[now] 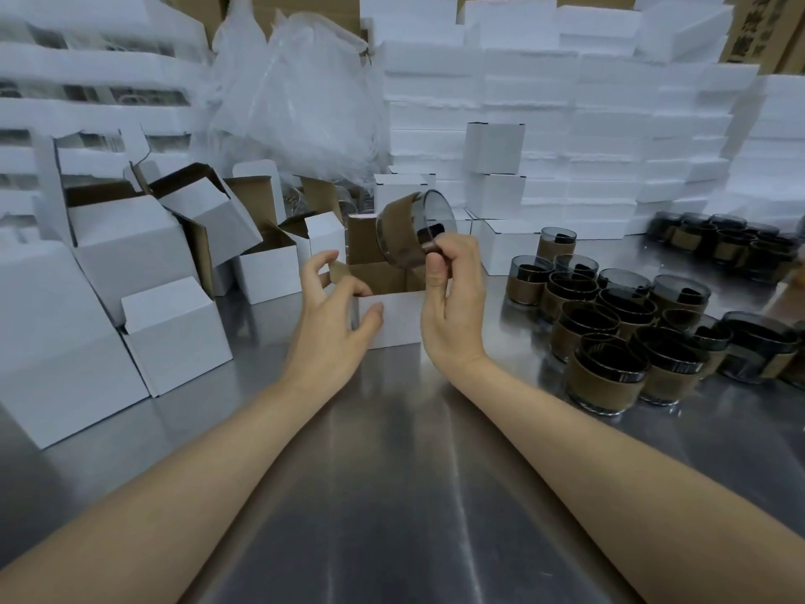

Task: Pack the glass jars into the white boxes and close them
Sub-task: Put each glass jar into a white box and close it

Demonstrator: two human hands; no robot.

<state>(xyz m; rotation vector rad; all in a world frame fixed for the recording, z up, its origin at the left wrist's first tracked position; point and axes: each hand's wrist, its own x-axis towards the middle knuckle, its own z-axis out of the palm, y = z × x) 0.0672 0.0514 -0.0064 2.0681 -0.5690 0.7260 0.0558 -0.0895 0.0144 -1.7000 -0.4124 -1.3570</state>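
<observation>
- Two bare forearms are reaching across the steel table (392,494) toward its middle.
- Left hand (335,298) is gripping the open white box (392,318) at its near left corner, thumb pressing the front wall, fingers curling by the side flap. This is probably steadying the box and keeping the flap clear.
- Right hand (453,298) is pinching the glass jar (407,228) by its rim, suspending it just above the box's opening, not yet inside.
- Jar's axis is leaning closer to level than upright, with the mouth facing right and toward the viewer and the base pointing left and away. It likely needs righting before it is lowered.
- Sleeved jars (610,324) are waiting in a cluster to the right, and empty boxes (174,333) are sitting to the left.
- Closed boxes (494,150) and foam slabs (610,102) are stacking up behind.
</observation>
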